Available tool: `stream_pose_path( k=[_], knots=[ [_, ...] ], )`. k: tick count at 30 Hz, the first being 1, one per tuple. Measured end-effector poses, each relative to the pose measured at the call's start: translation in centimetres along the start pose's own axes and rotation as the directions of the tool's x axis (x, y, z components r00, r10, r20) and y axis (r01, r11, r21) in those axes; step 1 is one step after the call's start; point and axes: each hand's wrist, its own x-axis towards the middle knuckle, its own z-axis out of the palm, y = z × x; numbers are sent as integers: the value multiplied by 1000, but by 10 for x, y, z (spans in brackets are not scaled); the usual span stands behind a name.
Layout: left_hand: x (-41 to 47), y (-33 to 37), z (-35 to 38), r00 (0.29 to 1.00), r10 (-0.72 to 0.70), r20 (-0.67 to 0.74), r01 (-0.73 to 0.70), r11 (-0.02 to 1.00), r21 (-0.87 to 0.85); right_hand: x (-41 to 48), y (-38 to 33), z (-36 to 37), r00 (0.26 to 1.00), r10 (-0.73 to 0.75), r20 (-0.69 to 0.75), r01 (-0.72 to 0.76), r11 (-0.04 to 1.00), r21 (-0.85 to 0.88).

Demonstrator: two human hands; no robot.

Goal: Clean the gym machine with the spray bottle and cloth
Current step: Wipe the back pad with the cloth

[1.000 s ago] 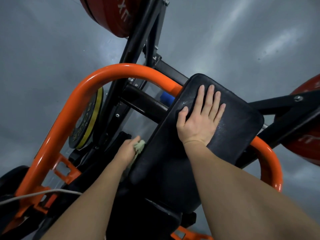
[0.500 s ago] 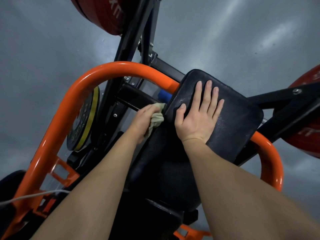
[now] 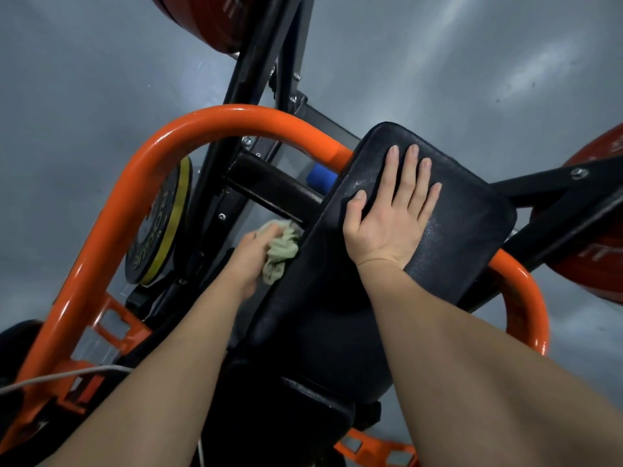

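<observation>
The right hand (image 3: 387, 217) lies flat on the black pad (image 3: 465, 237) of the gym machine, fingers straight and slightly spread; the left hand (image 3: 253, 254) grips a pale green cloth (image 3: 279, 254) bunched against the pad's left edge, just below a black bar (image 3: 269, 190); an orange tube (image 3: 141, 183) curves around the pad; a yellow-rimmed weight plate (image 3: 161, 224) hangs at the left.
</observation>
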Motion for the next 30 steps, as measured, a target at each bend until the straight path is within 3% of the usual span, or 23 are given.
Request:
stream_pose_path(
  k=[2, 4, 6, 10, 14, 17, 21, 25, 29, 30],
  knots=[
    [-1, 22, 25, 983, 169, -66, -168, 986, 18, 0, 0, 0, 1000, 2, 4, -2, 1000, -1],
    [-10, 33, 43, 923, 358, -145, -307, 908, 285, 0, -1, -1, 1000, 2, 2, -2, 1000, 3],
    [-24, 28, 50, 861, 475, -185, -349, 814, 464, -1, -1, -2, 1000, 3, 1, -3, 1000, 8],
    [-42, -4, 54, 734, 676, -67, -446, 553, 704, -1, 1, 0, 1000, 1, 12, -1, 1000, 5],
    [-40, -21, 52, 569, 820, 61, -428, 232, 874, -4, 1, 3, 1000, -8, -14, 8, 1000, 21],
    [-45, -32, 53, 535, 838, 108, -323, 85, 942, -3, 3, 4, 1000, -2, -27, 3, 999, 49],
    [-55, -52, 50, 571, 796, 201, -125, -158, 980, -4, 2, 4, 999, -23, -28, 25, 996, 80],
    [-67, -63, 44, 533, 783, 321, -78, -333, 940, -6, 8, -1, 997, -59, 52, 56, 996, 63],
    [-89, -60, 34, 752, 577, 317, -150, -318, 936, -29, 27, -17, 959, -232, 165, 205, 964, 167],
    [-95, -58, 30, 790, 545, 281, -192, -214, 958, -45, 29, -23, 954, -247, 173, 201, 949, 242]
  ],
)
